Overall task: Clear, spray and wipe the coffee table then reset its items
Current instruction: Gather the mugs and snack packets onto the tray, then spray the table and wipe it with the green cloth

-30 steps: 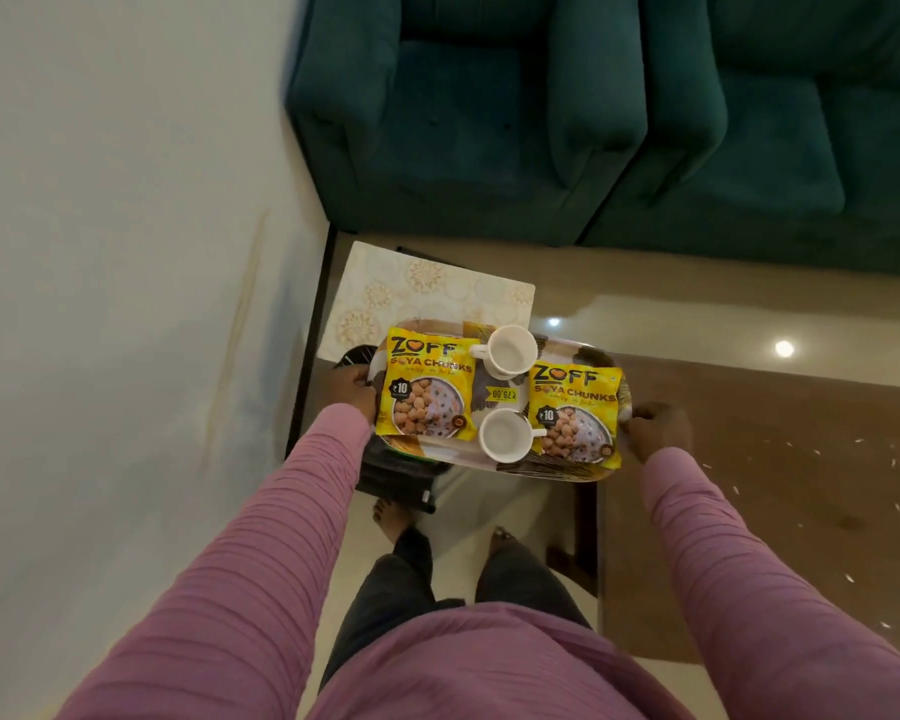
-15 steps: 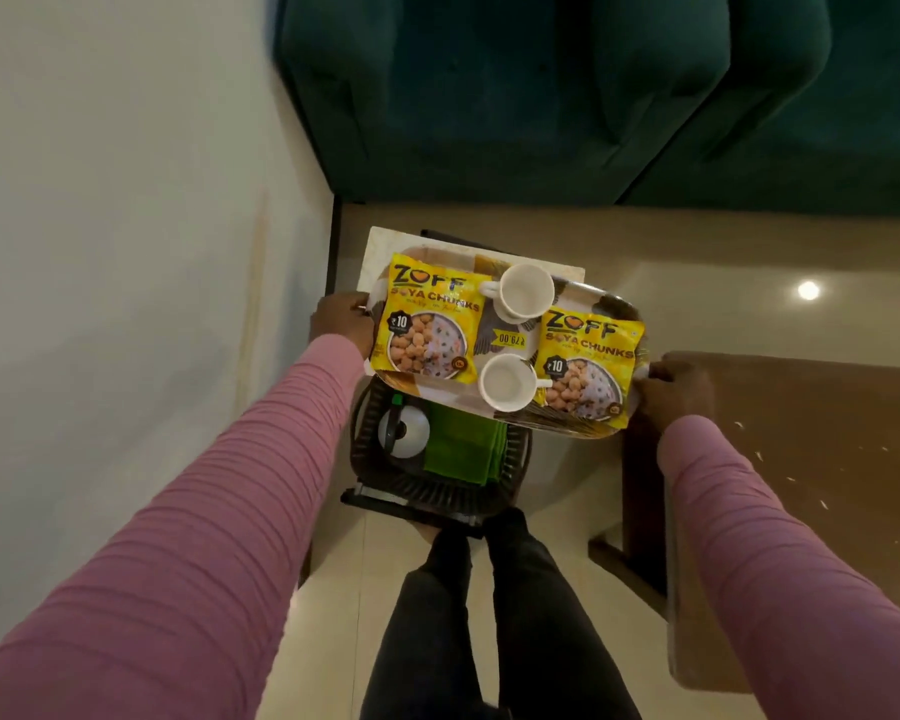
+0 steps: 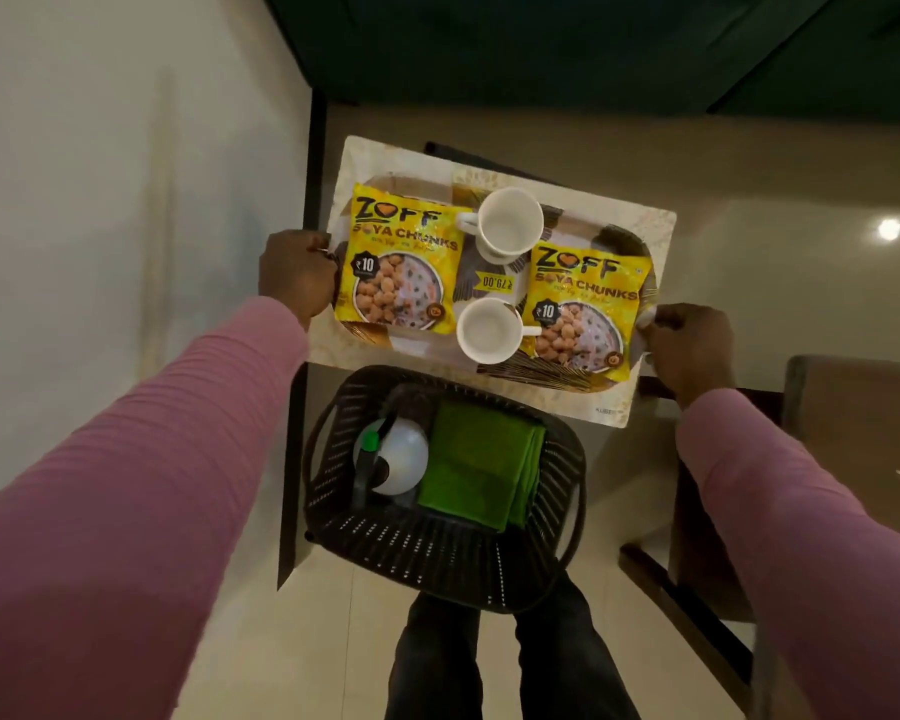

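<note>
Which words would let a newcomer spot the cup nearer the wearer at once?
Find the tray that the left hand and right hand grip, beyond the dark basket. Two white cups stand between its yellow packets; take the near cup. Its handle points right, toward the right packet, whereas that of the far cup points left.

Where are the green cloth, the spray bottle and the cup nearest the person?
green cloth (image 3: 476, 466): head view, middle of its folded top face.
spray bottle (image 3: 404, 459): head view, on its rounded white body.
nearest cup (image 3: 488, 330): head view, inside its empty bowl.
</note>
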The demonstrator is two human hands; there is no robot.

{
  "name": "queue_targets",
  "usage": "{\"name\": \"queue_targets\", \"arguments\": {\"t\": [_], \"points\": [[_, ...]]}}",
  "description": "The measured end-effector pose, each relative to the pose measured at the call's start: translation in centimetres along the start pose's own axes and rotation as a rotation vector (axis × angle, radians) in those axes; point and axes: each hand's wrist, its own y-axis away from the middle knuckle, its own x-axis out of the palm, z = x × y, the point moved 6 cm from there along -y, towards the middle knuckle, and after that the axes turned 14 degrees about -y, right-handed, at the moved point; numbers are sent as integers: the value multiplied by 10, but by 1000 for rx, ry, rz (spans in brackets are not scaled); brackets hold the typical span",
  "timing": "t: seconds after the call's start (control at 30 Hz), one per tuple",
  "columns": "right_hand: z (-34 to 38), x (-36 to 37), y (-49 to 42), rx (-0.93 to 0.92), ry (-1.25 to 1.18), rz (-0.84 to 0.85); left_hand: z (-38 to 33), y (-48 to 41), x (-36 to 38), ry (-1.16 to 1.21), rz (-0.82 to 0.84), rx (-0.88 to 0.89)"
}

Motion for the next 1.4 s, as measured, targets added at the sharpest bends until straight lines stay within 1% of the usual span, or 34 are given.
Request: {"name": "queue_targets", "arguments": {"t": [0.1,0.3,0.43,0.63,0.83,1.13,1.23,1.3,1.4], "points": [[-15,16,-12,13,25,17,9,-11,13,11,9,-36],[-36,35,-21,75,16,31,13,-24,28,-25,-1,-12],[-47,44,-24,104,1,30,23,-29,34,-33,12,-42],[-49,52,-29,93,29,39,34,-37,37,-41,17,-59],[-52,53,-30,113,69,45,29,-31,42,-37,7,-51],[-58,53,-24,145,52,32,34,-25,46,-76,37,-33],[-42,50,-15,49,191,-23,26,-17,43,-161,-20,28],[-25,47,-3,-78,253,-78,17,-1,36,-168,-103,69],[-3,47,26,-302,223,-77,2,48,20,-120,-184,220]]}}
